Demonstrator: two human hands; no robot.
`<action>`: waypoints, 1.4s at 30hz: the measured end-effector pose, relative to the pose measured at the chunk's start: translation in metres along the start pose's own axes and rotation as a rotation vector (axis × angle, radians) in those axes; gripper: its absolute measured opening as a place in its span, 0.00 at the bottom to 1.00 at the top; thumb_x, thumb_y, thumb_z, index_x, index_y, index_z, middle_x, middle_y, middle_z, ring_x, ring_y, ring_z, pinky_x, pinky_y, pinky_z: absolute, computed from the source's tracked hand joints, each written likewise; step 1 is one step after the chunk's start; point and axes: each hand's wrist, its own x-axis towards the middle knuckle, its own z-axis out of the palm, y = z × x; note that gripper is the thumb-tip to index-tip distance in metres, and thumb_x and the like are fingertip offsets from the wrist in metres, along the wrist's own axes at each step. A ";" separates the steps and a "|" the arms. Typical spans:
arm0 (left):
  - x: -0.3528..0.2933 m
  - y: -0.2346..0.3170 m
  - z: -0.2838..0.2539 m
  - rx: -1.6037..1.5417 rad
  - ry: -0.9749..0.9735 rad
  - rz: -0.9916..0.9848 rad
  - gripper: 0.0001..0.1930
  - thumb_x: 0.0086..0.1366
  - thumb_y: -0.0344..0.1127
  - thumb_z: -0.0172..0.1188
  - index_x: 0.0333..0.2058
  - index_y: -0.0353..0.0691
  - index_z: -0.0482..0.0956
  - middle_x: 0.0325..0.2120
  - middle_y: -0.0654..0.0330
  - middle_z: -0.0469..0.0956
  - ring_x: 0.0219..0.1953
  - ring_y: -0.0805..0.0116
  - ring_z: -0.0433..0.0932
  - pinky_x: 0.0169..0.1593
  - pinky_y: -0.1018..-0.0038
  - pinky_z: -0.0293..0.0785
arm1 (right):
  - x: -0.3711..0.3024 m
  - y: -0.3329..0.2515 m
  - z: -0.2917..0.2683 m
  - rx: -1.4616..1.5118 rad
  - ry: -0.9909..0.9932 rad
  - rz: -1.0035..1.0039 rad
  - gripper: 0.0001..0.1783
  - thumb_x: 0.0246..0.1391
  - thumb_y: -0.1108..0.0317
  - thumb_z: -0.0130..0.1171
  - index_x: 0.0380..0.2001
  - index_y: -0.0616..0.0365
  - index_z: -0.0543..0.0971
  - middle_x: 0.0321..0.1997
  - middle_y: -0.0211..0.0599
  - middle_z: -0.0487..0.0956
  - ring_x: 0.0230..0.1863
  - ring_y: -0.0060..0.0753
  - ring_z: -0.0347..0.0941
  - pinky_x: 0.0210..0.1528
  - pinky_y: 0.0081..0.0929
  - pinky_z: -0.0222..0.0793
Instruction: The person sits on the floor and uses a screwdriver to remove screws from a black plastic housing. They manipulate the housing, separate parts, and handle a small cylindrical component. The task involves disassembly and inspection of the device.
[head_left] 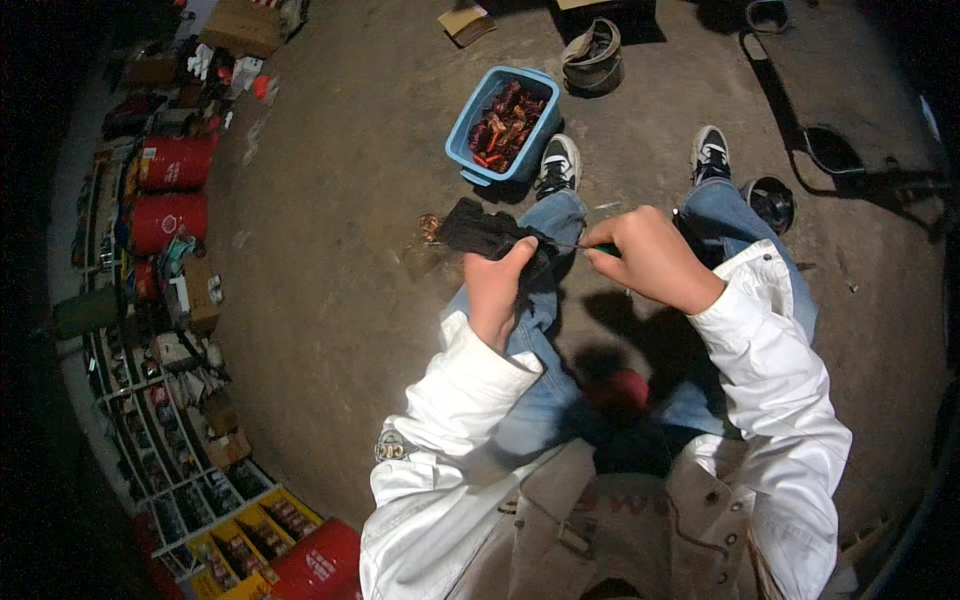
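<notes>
Seated person, viewed from above, knees apart over a bare concrete floor [330, 260].

Risk assessment: the thin metal shaft of a green-handled tool [598, 249] points straight at the left hand [497, 285], which lies just beside the tip. In my judgement a slip off the workpiece would drive the tip into the left thumb or palm; the likely cause is force applied along the shaft toward an unsupported hand. The dark, lumpy black part [487, 232] is held in mid-air above the left knee, not braced on any surface, so it may twist or drop under load. The blue plastic basin of reddish-brown small parts [503, 122] stands on the floor near the left shoe and could be kicked.

Hand pose: left forearm, in a white sleeve, rises from the lower edge; its fingers are clenched around the black part, thumb on top. The right hand [652, 258] is wrist-bent inward, fingers wrapped tight round the green handle, knuckles up. Both hands meet near the middle, over the left knee.

Elsewhere: red cylindrical canisters [172, 190] stand along shelving at far left.
</notes>
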 end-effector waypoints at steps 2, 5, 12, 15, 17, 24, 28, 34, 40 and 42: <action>-0.001 -0.001 -0.001 -0.006 -0.004 -0.021 0.11 0.51 0.22 0.66 0.31 0.36 0.73 0.28 0.66 0.73 0.29 0.75 0.72 0.34 0.79 0.70 | -0.001 0.002 0.000 0.045 -0.010 0.018 0.10 0.43 0.67 0.64 0.31 0.59 0.84 0.28 0.50 0.80 0.33 0.53 0.78 0.39 0.41 0.73; -0.001 -0.004 -0.005 -0.007 -0.026 0.027 0.11 0.51 0.22 0.66 0.32 0.36 0.73 0.29 0.67 0.73 0.29 0.76 0.72 0.34 0.79 0.70 | -0.002 0.006 0.000 0.045 -0.027 -0.032 0.10 0.45 0.70 0.63 0.32 0.63 0.83 0.30 0.50 0.81 0.32 0.50 0.79 0.36 0.34 0.74; 0.006 -0.005 -0.001 -0.015 0.042 0.054 0.10 0.56 0.24 0.63 0.36 0.35 0.73 0.31 0.63 0.76 0.30 0.73 0.75 0.34 0.76 0.72 | -0.006 -0.001 0.018 -0.144 0.105 -0.105 0.10 0.47 0.68 0.60 0.34 0.58 0.82 0.27 0.44 0.79 0.29 0.49 0.78 0.32 0.40 0.73; 0.009 -0.002 0.011 -0.257 0.138 0.107 0.07 0.59 0.26 0.62 0.36 0.34 0.73 0.31 0.61 0.77 0.30 0.69 0.78 0.34 0.74 0.75 | -0.007 -0.019 0.022 -0.331 0.217 -0.189 0.12 0.49 0.70 0.57 0.39 0.56 0.79 0.26 0.36 0.77 0.25 0.43 0.77 0.26 0.35 0.72; 0.010 0.003 0.014 -0.417 0.174 0.094 0.05 0.60 0.26 0.61 0.34 0.34 0.75 0.31 0.59 0.78 0.32 0.67 0.79 0.36 0.71 0.77 | -0.008 -0.029 0.014 -0.304 0.262 -0.224 0.10 0.48 0.72 0.60 0.37 0.58 0.79 0.26 0.38 0.77 0.26 0.42 0.77 0.26 0.33 0.72; 0.001 0.016 0.026 -0.359 0.121 0.323 0.23 0.57 0.18 0.61 0.51 0.35 0.68 0.45 0.59 0.76 0.44 0.71 0.75 0.51 0.74 0.71 | -0.009 -0.055 -0.004 -0.155 0.382 -0.342 0.21 0.44 0.77 0.63 0.46 0.54 0.80 0.28 0.39 0.78 0.26 0.38 0.77 0.29 0.26 0.73; -0.009 0.020 0.043 -0.359 -0.027 0.432 0.27 0.56 0.16 0.60 0.54 0.35 0.62 0.50 0.53 0.74 0.50 0.66 0.74 0.56 0.69 0.70 | -0.010 -0.062 0.004 -0.160 0.342 -0.381 0.28 0.42 0.77 0.62 0.50 0.46 0.79 0.31 0.35 0.78 0.28 0.35 0.77 0.28 0.25 0.72; -0.016 0.027 0.050 -0.405 -0.056 0.415 0.29 0.56 0.16 0.58 0.55 0.36 0.58 0.51 0.49 0.72 0.52 0.64 0.73 0.56 0.68 0.70 | -0.010 -0.060 0.009 -0.225 0.321 -0.405 0.30 0.42 0.77 0.61 0.53 0.43 0.77 0.31 0.33 0.77 0.27 0.33 0.76 0.27 0.25 0.72; -0.016 0.023 0.052 -0.403 -0.066 0.345 0.27 0.58 0.17 0.58 0.55 0.36 0.60 0.48 0.54 0.73 0.50 0.67 0.73 0.55 0.70 0.70 | -0.010 -0.058 0.016 -0.225 0.370 -0.405 0.30 0.41 0.77 0.60 0.52 0.43 0.77 0.32 0.32 0.77 0.28 0.34 0.77 0.28 0.26 0.73; -0.019 0.018 0.053 -0.384 -0.046 0.336 0.26 0.59 0.19 0.58 0.55 0.35 0.60 0.48 0.54 0.73 0.50 0.67 0.73 0.56 0.70 0.69 | -0.009 -0.063 0.019 -0.259 0.393 -0.391 0.29 0.42 0.76 0.60 0.52 0.44 0.77 0.33 0.33 0.77 0.27 0.34 0.77 0.28 0.25 0.73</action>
